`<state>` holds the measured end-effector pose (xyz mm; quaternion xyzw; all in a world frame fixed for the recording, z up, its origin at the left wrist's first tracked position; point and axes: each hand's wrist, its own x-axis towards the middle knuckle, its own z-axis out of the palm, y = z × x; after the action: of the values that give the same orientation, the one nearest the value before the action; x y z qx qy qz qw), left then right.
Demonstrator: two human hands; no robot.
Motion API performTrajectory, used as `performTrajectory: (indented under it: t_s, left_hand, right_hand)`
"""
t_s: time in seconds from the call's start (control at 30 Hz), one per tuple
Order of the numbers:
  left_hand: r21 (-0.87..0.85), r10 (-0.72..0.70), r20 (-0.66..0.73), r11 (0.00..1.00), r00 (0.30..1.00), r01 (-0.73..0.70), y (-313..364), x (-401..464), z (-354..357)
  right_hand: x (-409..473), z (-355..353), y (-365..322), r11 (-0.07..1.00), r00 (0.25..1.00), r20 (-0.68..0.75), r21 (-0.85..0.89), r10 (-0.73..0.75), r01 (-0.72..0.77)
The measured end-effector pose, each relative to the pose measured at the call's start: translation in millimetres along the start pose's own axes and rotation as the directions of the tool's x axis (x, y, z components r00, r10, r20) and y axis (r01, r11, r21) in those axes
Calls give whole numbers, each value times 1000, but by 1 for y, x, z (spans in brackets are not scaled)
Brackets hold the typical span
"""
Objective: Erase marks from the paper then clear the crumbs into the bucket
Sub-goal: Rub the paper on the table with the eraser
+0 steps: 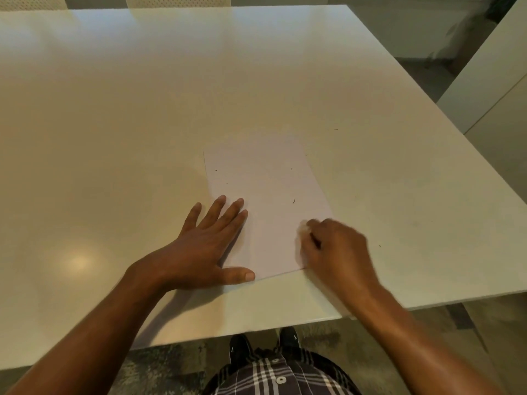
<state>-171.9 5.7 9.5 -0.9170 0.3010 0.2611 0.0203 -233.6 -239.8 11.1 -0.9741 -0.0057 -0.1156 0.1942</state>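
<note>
A white sheet of paper (265, 189) lies on the cream table (142, 109), close to its near edge. My left hand (205, 246) rests flat on the paper's lower left corner, fingers spread. At the paper's lower right edge my right hand (336, 246) is closed around a small whitish eraser (303, 228), which is blurred and mostly hidden by the fingers. Several tiny dark crumbs (293, 201) lie scattered on the paper, and a few more crumbs (336, 129) are on the table beside it. No bucket is in view.
The table's near edge (256, 327) runs just below my hands, and its right edge slants away at the right. White cabinets (490, 89) stand to the right of the table. Chair backs (176, 0) show beyond the far edge.
</note>
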Motion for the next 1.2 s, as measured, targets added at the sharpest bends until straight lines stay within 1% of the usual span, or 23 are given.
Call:
performTrajectory:
  t_s: [0.03, 0.07, 0.13, 0.2, 0.23, 0.3, 0.37, 0.4, 0.47, 0.53, 0.57, 0.6, 0.63, 0.7, 0.73, 0.8, 0.9, 0.93, 0.97, 1.03, 1.07, 1.1, 1.2]
  left_hand:
    - [-1, 2, 0, 1000, 1000, -2, 0, 0, 0]
    - [-1, 3, -4, 1000, 1000, -3, 0, 0, 0]
    - [4, 2, -12, 1000, 1000, -2, 0, 0, 1]
    - [21, 0, -7, 1000, 1000, 0, 1, 1, 2]
    - [25, -3, -4, 1000, 1000, 3, 1, 1, 1]
    - [13, 0, 8, 1000, 1000, 0, 0, 0, 0]
    - [2, 5, 7, 1000, 1000, -6, 0, 0, -1]
    - [2, 7, 4, 1000, 1000, -7, 0, 0, 0]
    - [1, 6, 2, 1000, 1000, -6, 1, 1, 0]
    - [9, 3, 5, 1000, 1000, -3, 1, 1, 1]
    - [15, 2, 6, 1000, 1000, -2, 1, 1, 0]
    - [18, 4, 6, 1000, 1000, -4, 0, 0, 0]
    - [18, 8, 5, 1000, 1000, -8, 0, -1, 0]
    - [7, 18, -9, 1000, 1000, -18, 0, -2, 0]
    - [3, 21, -16, 1000, 1000, -21, -1, -2, 0]
    - [2, 22, -22, 1000, 1000, -22, -2, 0, 2]
    - [7, 18, -25, 1000, 1000, -18, -2, 1, 3]
    - [8, 17, -26, 1000, 1000, -17, -2, 1, 2]
    - [9, 18, -26, 1000, 1000, -18, -2, 0, 2]
    - [11, 18, -27, 1000, 999, -17, -1, -1, 1]
    - [10, 18, -27, 1000, 999, -18, -1, -2, 1]
    - [7, 18, -29, 1000, 999, -18, -1, -1, 2]
    - [9, 12, -27, 1000, 1000, -12, -1, 0, 2]
  right_hand:
    - [5, -2, 5, 998, 998, -45, -36, 46, -48]
    - [6, -1, 1, 998, 997, -61, -53, 39, -42]
    - [-10, 9, -27, 997, 997, 15, 10, -77, 77]
    - [-33, 17, -54, 972, 965, 132, 94, -225, 214]
    - [-31, 16, -53, 967, 958, 153, 108, -244, 229]
    - [-9, 12, -27, 992, 987, 97, 38, -125, 121]
    - [15, 4, 8, 996, 999, -41, -84, 19, -23]
    - [19, 0, 14, 993, 995, -83, -107, 49, -57]
    - [14, 2, -3, 993, 999, -32, -114, -2, -2]
    - [-5, 14, -33, 992, 988, 101, -34, -116, 120]
    - [-8, 15, -37, 987, 980, 124, -10, -159, 161]
    - [-4, 13, -30, 988, 981, 122, -12, -149, 151]
    - [6, 11, -16, 995, 992, 91, -42, -82, 86]
    - [25, 4, 15, 989, 997, -34, -130, 66, -70]
    - [29, 0, 21, 983, 993, -74, -149, 97, -107]
    - [24, 1, 4, 988, 997, -47, -141, 54, -60]
    - [0, 12, -32, 993, 989, 90, -28, -115, 118]
    - [3, 9, -26, 994, 989, 104, -1, -107, 108]
    - [11, 7, -13, 999, 996, 80, -8, -45, 46]
    - [29, 2, 15, 991, 995, -63, -107, 74, -80]
    - [33, 0, 19, 983, 990, -102, -145, 99, -113]
    - [32, -1, 13, 982, 992, -90, -156, 90, -104]
    - [13, 13, -23, 996, 994, 78, -44, -73, 77]
